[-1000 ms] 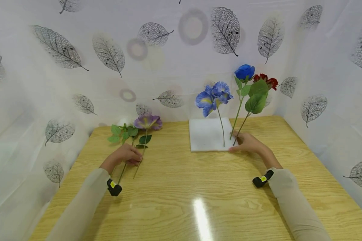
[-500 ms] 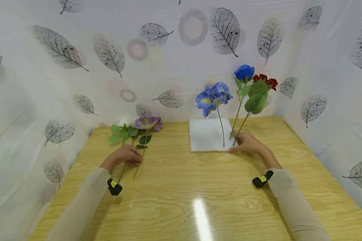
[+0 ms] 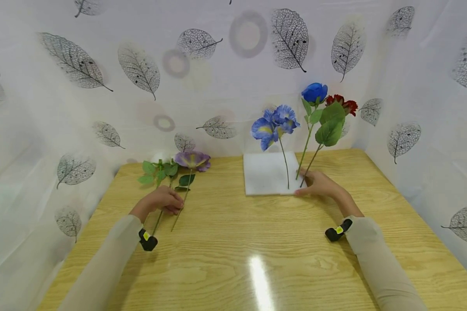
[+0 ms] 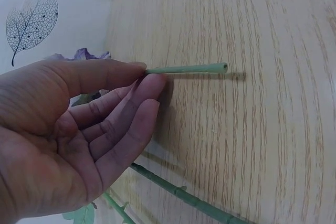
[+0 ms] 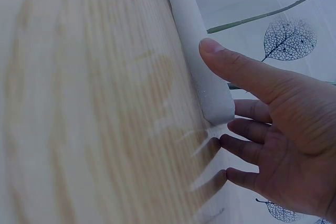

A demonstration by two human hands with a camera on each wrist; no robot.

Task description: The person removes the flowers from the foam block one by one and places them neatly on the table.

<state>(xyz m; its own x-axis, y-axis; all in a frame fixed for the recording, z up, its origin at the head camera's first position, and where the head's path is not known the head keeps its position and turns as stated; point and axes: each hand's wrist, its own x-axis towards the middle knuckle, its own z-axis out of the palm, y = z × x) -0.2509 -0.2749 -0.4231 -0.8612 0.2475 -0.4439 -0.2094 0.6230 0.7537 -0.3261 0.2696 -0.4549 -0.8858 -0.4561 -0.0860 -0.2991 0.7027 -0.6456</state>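
Observation:
My left hand [image 3: 164, 199] pinches the thin green stem of an artificial purple flower [image 3: 193, 160] between thumb and fingertips. In the left wrist view the stem's cut end [image 4: 210, 68] sticks out past the fingertips, just above the table. On the right, a flat white foam block [image 3: 262, 172] carries a blue-violet iris [image 3: 274, 125], a blue rose [image 3: 314, 93] and a red flower [image 3: 350, 107] with big green leaves, all upright or leaning. My right hand [image 3: 320, 185] holds the block's near right corner, its thumb on the foam edge [image 5: 194, 40] and its fingers round the side.
Beside my left hand, more leafy stems [image 3: 158, 222] lie on the wood-grain table [image 3: 218, 242]; their heads at the back look whitish and are hard to make out. A white leaf-print sheet [image 3: 218, 95] hangs behind and along both sides.
The purple flower's head has shifted slightly to the right in my left hand's pinch. My right hand and the foam block have stayed put.

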